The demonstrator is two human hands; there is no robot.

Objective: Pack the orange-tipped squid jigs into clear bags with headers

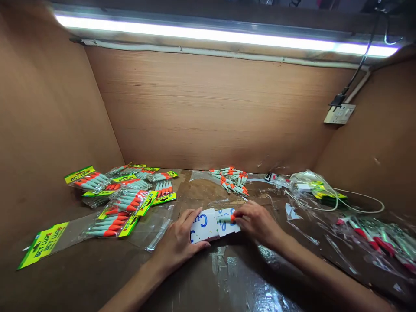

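A white folded card piece with blue lettering (pixel 204 227) lies tilted on the table in front of me. My left hand (pixel 182 234) is closed around its left end, thumb along the near edge. At its right end, my right hand (pixel 255 220) pinches the orange tip of a pale green fishing lure (pixel 223 219), which lies along the card. The right fingertips partly hide the tip. Just beyond the hands is a loose pile of orange and pale green lures (pixel 232 180).
Several packed lure bags with yellow labels (pixel 130 201) heap up on the left, beside a flat labelled bag (pixel 43 245). To the right sit a clear bag with a white cord (pixel 307 180) and bagged red-tipped lures (pixel 378 238). Wooden panels (pixel 211 112) enclose the table.
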